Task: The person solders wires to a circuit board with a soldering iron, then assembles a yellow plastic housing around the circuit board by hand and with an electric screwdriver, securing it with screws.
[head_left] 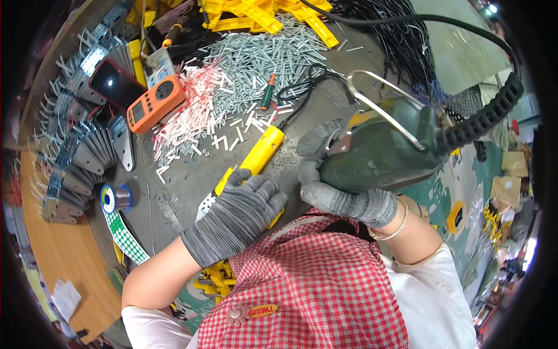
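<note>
Pretty cluttered bench here. The left hand (235,218), in a grey knit glove, sits low in the middle of the frame, fingers curled down over a yellow bar (256,156) that runs diagonally up toward the centre, so it's grasping that against the tabletop. A black cable (299,99) leaves the bar's upper end and loops off toward the top.

The right hand (337,186), gloved the same way, is clenched around a bulky green power tool (383,148) right of centre. The tool has a wire hanger loop (383,104) on top and a ribbed black cord sleeve (485,116) heading to the upper right. It hides most of the right hand's fingers and whatever sits under its nose.

Crowding in above the bar: a big heap of small metal pins (261,58), a pile of white and red tubes (189,110), and a little green screwdriver (267,93). An orange meter (154,103) lies at upper left, next to a phone (113,84). Stacks of metal brackets (87,151) line the left edge, with a solder spool (118,199) and a green dotted strip (125,235) below them. Yellow plastic parts (267,14) are piled at the top.
</note>
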Motion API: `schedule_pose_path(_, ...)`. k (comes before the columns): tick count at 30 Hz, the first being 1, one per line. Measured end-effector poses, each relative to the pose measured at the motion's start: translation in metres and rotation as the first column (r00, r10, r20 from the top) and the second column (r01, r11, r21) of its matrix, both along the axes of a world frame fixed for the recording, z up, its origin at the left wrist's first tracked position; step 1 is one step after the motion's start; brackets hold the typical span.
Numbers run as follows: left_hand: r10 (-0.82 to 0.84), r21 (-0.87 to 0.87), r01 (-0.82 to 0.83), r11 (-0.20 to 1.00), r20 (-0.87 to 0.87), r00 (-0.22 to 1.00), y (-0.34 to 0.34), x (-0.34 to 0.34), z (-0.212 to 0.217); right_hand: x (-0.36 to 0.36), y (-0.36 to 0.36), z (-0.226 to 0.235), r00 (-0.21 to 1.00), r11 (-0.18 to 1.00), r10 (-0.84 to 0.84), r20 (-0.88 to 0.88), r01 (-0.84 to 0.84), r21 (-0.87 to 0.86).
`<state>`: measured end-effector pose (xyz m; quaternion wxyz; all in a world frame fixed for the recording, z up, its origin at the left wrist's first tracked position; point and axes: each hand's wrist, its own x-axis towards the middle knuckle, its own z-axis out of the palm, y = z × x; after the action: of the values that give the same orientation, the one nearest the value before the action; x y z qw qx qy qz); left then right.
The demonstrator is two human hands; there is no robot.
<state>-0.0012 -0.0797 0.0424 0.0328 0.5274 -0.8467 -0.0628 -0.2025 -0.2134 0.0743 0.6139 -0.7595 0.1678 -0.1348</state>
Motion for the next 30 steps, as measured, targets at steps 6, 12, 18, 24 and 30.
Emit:
schedule_pose_path(6, 0.048, 0.097, -0.032, 0.995, -0.169, 0.985, -0.002, 0.001, 0.006, 0.000, -0.005, -0.033, 0.972, 0.947, -0.221, 0.075, 0.232, -0.222)
schedule_pose_path(12, 0.095, 0.053, -0.086, 0.995, -0.210, 0.973, 0.003, -0.001, 0.004, 0.003, -0.014, -0.025, 0.935, 0.935, -0.354, -0.016, 0.354, 0.032)
schedule_pose_path(18, 0.043, -0.087, -0.044, 0.995, -0.020, 0.999, 0.005, -0.003, -0.002, -0.003, -0.022, -0.026, 0.962, 0.947, -0.248, 0.118, 0.266, -0.179)
schedule_pose_path(24, 0.127, 0.045, -0.121, 0.992, -0.174, 0.977, 0.011, 0.006, -0.026, -0.051, 0.008, 0.003, 0.986, 0.922, -0.121, 0.114, 0.155, -0.355)
schedule_pose_path(30, 0.158, -0.110, -0.192, 0.975, -0.260, 0.953, 0.000, 0.012, -0.025, 0.014, 0.017, 0.045, 0.993, 0.827, 0.100, 0.068, -0.045, -0.560)
